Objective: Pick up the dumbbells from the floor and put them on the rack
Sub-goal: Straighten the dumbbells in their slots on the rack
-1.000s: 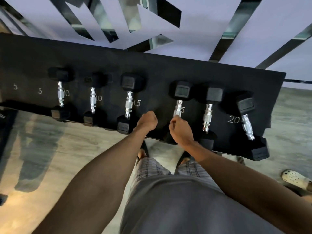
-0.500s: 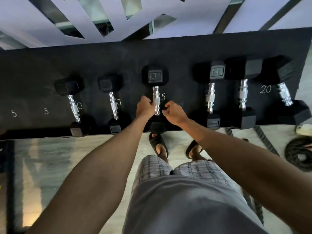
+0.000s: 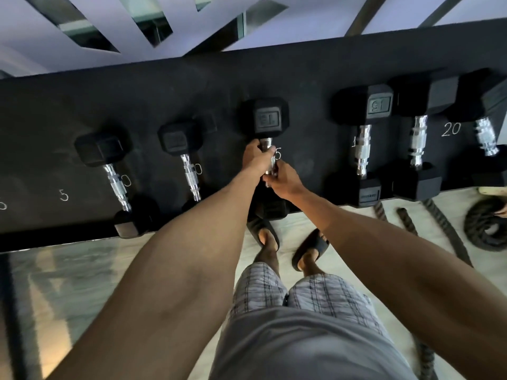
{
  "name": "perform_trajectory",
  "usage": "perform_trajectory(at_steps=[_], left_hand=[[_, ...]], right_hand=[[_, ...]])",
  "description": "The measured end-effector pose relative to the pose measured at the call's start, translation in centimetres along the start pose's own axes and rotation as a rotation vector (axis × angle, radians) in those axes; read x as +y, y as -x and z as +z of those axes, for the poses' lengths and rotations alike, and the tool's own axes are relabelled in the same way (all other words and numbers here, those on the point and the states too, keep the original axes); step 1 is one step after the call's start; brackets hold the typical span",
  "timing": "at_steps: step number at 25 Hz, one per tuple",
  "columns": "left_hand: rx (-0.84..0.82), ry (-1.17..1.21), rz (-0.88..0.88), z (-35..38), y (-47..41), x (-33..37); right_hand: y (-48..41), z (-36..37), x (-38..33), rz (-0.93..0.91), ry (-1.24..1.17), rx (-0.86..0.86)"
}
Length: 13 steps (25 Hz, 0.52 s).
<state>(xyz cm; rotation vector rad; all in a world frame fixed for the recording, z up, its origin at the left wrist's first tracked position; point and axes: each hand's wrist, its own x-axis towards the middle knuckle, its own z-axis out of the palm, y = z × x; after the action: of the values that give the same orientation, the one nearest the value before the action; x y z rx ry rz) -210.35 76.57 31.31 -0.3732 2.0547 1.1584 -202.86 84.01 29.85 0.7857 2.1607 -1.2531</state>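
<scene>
Flanking the gripped dumbbell (image 3: pixel 270 117), racked neighbours (rope (image 3: pixel 485 229) coiled rightward) crowd close.

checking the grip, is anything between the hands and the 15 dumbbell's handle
Nothing visible: the left hand and right hand are both wrapped directly on the chrome handle of the dumbbell lying on the rack.

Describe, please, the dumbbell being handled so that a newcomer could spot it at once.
Find the long black rack along the wall, with chalked weight numbers. Of six dumbbells in its row, take the third from the left, the dumbbell marked 15. It alone has hands on its chrome handle: the left hand higher, the right hand below.
</scene>
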Motion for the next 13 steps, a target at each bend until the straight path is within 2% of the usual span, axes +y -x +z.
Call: perform_trajectory(at_steps=[13], left_hand=[[-0.041,0.003,0.003,0.8,-0.2,0.9]], right_hand=[[0.0,-1.4,0.7,-0.008,0.103,0.061]])
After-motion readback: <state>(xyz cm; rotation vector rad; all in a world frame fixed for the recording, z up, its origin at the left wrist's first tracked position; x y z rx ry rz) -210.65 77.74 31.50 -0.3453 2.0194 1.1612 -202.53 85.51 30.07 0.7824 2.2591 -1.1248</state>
